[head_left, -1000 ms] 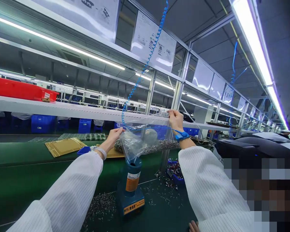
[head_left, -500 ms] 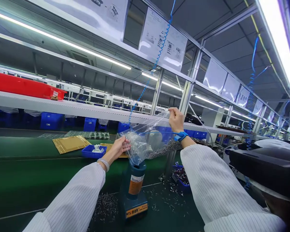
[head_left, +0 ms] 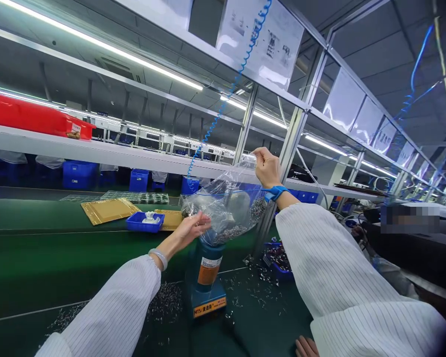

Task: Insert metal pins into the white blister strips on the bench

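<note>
A clear plastic bag [head_left: 225, 208] — slack, small metal parts [head_left: 230, 234] inside

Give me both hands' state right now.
Left hand: open, empty, beside the clear plastic bag.
Right hand: closed, pinching the top of the clear plastic bag.

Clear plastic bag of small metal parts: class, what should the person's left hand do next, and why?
Probably the left hand should support the underside of the clear plastic bag, because only the right hand pinches its top edge while the loaded bottom sags over the blue bottle.

right hand [head_left: 267, 168] pinching a clear plastic bag [head_left: 226, 210] of small metal parts [head_left: 232, 234], left hand [head_left: 189, 231] beside it, blue bottle [head_left: 208, 265] below
</note>
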The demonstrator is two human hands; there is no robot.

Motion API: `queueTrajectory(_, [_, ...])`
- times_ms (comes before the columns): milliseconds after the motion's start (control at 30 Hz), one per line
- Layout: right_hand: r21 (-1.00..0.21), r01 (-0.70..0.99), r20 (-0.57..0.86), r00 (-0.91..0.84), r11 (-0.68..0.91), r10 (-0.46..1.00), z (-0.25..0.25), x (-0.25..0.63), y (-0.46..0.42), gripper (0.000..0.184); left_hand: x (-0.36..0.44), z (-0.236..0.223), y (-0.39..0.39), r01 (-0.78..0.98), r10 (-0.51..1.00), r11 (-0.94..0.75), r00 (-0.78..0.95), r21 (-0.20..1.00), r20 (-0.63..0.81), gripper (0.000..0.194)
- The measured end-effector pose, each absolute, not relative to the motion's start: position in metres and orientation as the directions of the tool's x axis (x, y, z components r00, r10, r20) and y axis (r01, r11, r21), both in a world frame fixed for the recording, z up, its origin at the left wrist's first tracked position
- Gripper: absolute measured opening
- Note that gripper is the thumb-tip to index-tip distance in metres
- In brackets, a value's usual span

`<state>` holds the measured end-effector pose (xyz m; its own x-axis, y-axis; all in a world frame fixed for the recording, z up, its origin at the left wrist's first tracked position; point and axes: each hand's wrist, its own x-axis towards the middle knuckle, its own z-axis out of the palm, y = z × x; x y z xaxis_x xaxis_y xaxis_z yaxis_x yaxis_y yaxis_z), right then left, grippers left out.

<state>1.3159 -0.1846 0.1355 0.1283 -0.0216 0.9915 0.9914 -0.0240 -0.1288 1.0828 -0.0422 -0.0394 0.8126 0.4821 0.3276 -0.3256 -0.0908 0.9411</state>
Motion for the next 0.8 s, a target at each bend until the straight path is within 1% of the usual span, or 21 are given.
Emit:
queueTrajectory(67, [-0.1, 0.995, 0.995, 0.1, -0.027, -0.009, 0.139, 1.314, -0.183, 0.028, 1.08, -0.043, -0.046, -0.273, 0.421, -0.222, 0.839, 0.936, 0.344, 0.039])
queueTrajectory(167, [-0.074, 0.997, 0.997, 0.074, -0.032, 0.001, 0.144, 1.31, -0.18, 0.029, 1.079, -0.049, -0.053, -0.195, 0.356, -0.408, 0.866, 0.892, 0.352, 0.032])
queueTrajectory(267, [-0.051, 0.997, 0.999, 0.05, -0.05, -0.017, 0.149, 1.307, -0.18, 0.031, 1.08, -0.053, -0.058, -0.167, 0.308, -0.552, 0.869, 0.817, 0.386, 0.031])
queueTrajectory(367, [-0.037, 0.997, 0.999, 0.035, -0.068, -0.029, 0.152, 1.304, -0.18, 0.033, 1.08, -0.055, -0.06, -0.151, 0.289, -0.66, 0.853, 0.736, 0.435, 0.033])
queueTrajectory(533, [-0.016, 0.997, 1.0, 0.015, -0.077, -0.018, 0.153, 1.302, -0.178, 0.034, 1.079, -0.057, -0.054, -0.134, 0.24, -0.763, 0.85, 0.632, 0.469, 0.035])
queueTrajectory(667, [-0.038, 0.996, 0.999, 0.037, -0.08, -0.018, 0.15, 1.305, -0.178, 0.034, 1.079, -0.058, -0.051, -0.142, 0.184, -0.808, 0.861, 0.572, 0.474, 0.04])
queueTrajectory(800, [-0.054, 0.996, 0.999, 0.053, -0.077, -0.011, 0.148, 1.307, -0.179, 0.032, 1.079, -0.056, -0.052, -0.132, 0.16, -0.841, 0.866, 0.525, 0.474, 0.047])
